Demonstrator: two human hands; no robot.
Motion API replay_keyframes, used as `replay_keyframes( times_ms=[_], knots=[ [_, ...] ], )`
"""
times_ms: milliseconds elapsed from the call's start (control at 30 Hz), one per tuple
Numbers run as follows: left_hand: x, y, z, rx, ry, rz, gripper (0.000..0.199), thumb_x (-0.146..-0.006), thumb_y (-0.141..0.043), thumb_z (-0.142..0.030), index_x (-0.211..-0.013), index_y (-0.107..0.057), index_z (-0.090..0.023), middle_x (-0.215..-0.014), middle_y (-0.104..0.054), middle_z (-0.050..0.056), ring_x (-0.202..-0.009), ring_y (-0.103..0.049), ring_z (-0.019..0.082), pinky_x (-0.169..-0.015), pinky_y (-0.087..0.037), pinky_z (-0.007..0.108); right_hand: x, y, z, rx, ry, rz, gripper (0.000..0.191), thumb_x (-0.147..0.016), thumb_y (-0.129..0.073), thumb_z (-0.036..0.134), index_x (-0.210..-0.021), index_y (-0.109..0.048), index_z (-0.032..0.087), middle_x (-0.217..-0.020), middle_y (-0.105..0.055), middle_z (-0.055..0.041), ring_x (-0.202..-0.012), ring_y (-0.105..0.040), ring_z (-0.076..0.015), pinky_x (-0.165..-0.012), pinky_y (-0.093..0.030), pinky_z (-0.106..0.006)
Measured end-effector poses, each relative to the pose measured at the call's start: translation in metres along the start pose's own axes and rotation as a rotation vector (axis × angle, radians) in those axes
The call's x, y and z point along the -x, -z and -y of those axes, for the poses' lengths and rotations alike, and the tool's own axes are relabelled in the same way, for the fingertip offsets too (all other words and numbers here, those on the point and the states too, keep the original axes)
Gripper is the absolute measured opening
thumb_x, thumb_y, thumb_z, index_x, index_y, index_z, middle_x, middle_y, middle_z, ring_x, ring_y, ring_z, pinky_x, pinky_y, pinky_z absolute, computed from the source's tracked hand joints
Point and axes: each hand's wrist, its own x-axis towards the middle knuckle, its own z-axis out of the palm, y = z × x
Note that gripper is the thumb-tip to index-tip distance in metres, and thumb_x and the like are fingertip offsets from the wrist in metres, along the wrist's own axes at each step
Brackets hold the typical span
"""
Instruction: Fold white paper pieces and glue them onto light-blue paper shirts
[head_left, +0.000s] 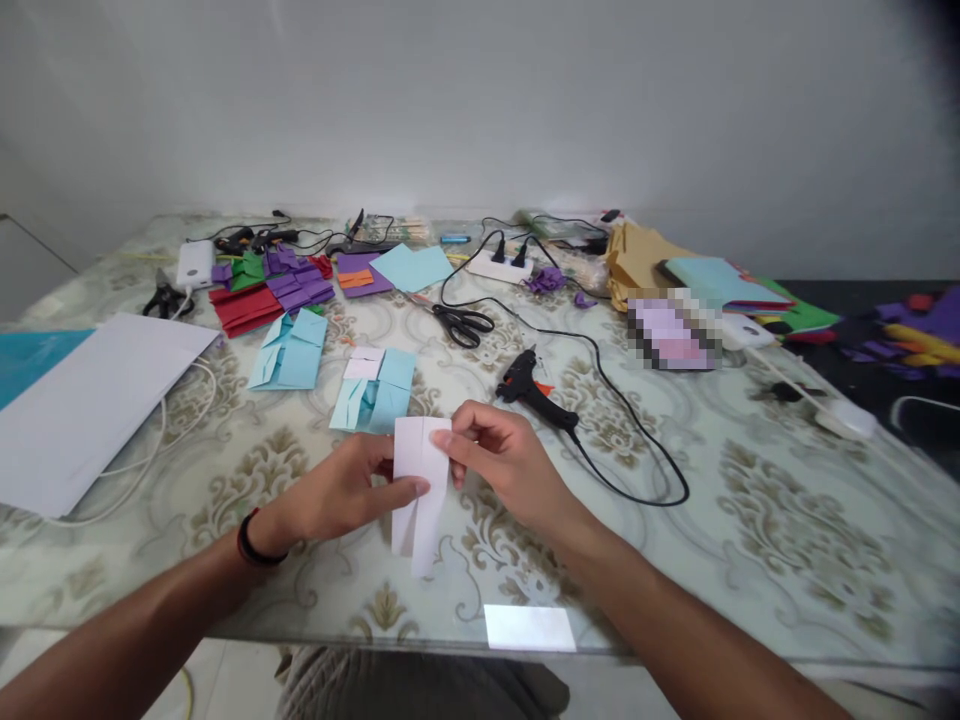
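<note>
Between my two hands is a folded strip of white paper (421, 455), held upright above the table with its lower ends spread apart. My left hand (341, 490) pinches it from the left, thumb across the front. On its upper right edge, the thumb and fingers of my right hand (502, 455) are closed. Just beyond lies a folded light blue paper piece (386, 390) with a small white paper patch on it. A second folded blue piece (291, 350) rests farther left. A small white paper rectangle (529, 628) lies at the table's front edge.
A black glue gun (536, 390) lies right of my hands, its cord looping across the table. Black-handled scissors (463, 325) and a power strip (499, 266) are behind. White sheets (105, 410) lie left; coloured folded papers (300, 280) and a blurred phone (673, 333) lie farther back.
</note>
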Motion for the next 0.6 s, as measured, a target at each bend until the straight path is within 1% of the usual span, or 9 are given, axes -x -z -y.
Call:
replay_keyframes(
  times_ms=[133, 200, 333, 467, 533, 600],
  knots=[
    [-0.0003, 0.0000, 0.0005, 0.007, 0.017, 0.041, 0.024, -0.098, -0.061, -0.032, -0.107, -0.077, -0.016, -0.098, -0.077, 0.005, -0.087, -0.068, 0.020, -0.080, -0.054, 0.030, 0.0012, 0.0001, -0.0020, -0.015, 0.009, -0.002, 0.039, -0.084, -0.084, 0.043, -0.067, -0.058, 0.019, -0.058, -0.057, 0.0054, -0.051, -0.054, -0.0090, -0.052, -0.045, -0.022],
    [-0.0007, 0.0006, 0.0002, 0.009, 0.036, 0.050, 0.025, -0.098, -0.061, -0.033, -0.108, -0.076, -0.016, -0.101, -0.077, 0.006, -0.086, -0.067, 0.020, -0.079, -0.053, 0.031, 0.0010, 0.0004, -0.0031, -0.016, -0.007, -0.002, 0.037, -0.084, -0.084, 0.043, -0.069, -0.060, 0.019, -0.058, -0.058, 0.0054, -0.051, -0.056, -0.0095, -0.052, -0.046, -0.022],
    [-0.0014, 0.0021, -0.0017, -0.005, 0.093, 0.057, 0.025, -0.097, -0.062, -0.035, -0.104, -0.076, -0.015, -0.095, -0.076, 0.005, -0.081, -0.064, 0.019, -0.074, -0.050, 0.028, -0.0013, 0.0020, -0.0055, -0.082, -0.014, 0.017, 0.031, -0.087, -0.081, 0.042, -0.075, -0.064, 0.019, -0.059, -0.063, 0.0046, -0.054, -0.061, -0.0115, -0.057, -0.052, -0.024],
    [-0.0017, 0.0028, -0.0031, -0.052, 0.135, 0.093, 0.027, -0.095, -0.063, -0.036, -0.100, -0.076, -0.013, -0.090, -0.075, 0.005, -0.078, -0.064, 0.019, -0.072, -0.049, 0.029, -0.0031, 0.0031, -0.0069, -0.080, -0.015, 0.030, 0.031, -0.088, -0.079, 0.041, -0.073, -0.064, 0.019, -0.059, -0.064, 0.0041, -0.054, -0.060, -0.0111, -0.056, -0.052, -0.024],
    [-0.0016, 0.0026, -0.0015, -0.069, 0.138, 0.077, 0.026, -0.095, -0.063, -0.036, -0.095, -0.076, -0.014, -0.085, -0.074, 0.004, -0.075, -0.064, 0.018, -0.070, -0.049, 0.028, -0.0032, 0.0036, -0.0065, -0.048, -0.039, 0.025, 0.031, -0.089, -0.079, 0.042, -0.075, -0.064, 0.019, -0.059, -0.063, 0.0041, -0.055, -0.060, -0.0114, -0.057, -0.052, -0.024],
    [-0.0014, 0.0023, 0.0021, -0.036, 0.119, 0.009, 0.026, -0.095, -0.064, -0.038, -0.093, -0.077, -0.015, -0.083, -0.075, 0.003, -0.074, -0.064, 0.019, -0.068, -0.049, 0.028, -0.0033, 0.0044, -0.0056, 0.007, -0.076, 0.040, 0.030, -0.088, -0.079, 0.044, -0.077, -0.066, 0.019, -0.061, -0.063, 0.0037, -0.056, -0.061, -0.0120, -0.059, -0.052, -0.025]
  ],
)
